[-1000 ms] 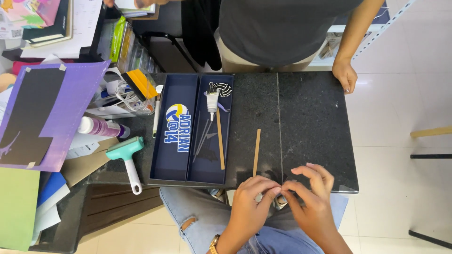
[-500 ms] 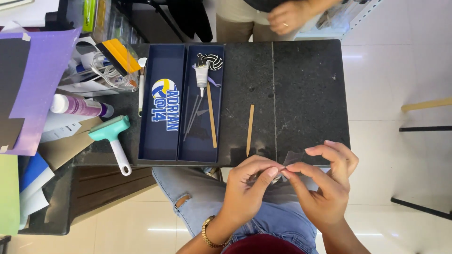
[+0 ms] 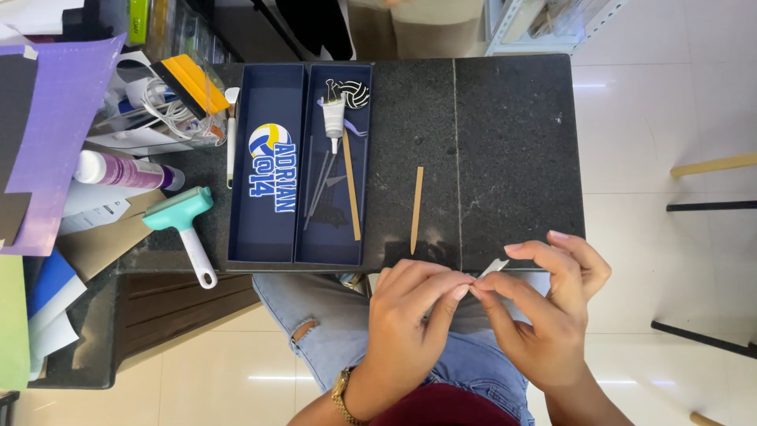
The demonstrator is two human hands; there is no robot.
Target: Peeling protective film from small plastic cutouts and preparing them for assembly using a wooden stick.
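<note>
- The small pale scrap (image 3: 494,267) sits right at the near edge of the dark stone table (image 3: 512,142), pinched between your two hands, just above your lap.
- Your left hand (image 3: 410,315) is closed on it from the left, thumb and forefinger tips meeting at its lower left end.
- Your right hand (image 3: 552,315) is closed on it too, thumb and forefinger meeting the left fingertips, with the other fingers fanned over the scrap.
- The scrap runs slantwise, rising up and to the right from the pinch; more of it lies under the right hand, so that hand is nearer its free end.
- Just beyond your left fingers a thin wooden stick (image 3: 416,209) lies on the table, long axis pointing away from you.
- Left of that stands a navy two-part tray (image 3: 300,166): the left compartment holds a blue-and-white lettered volleyball cutout (image 3: 270,162); the right holds a small glue tube (image 3: 334,122), a volleyball piece (image 3: 355,93), a second stick (image 3: 351,193) and thin dark strips.
- Further left lie a teal roller (image 3: 183,221), a purple-and-white bottle (image 3: 118,170), a yellow-edged scraper (image 3: 189,83) and purple sheets (image 3: 63,134).
</note>
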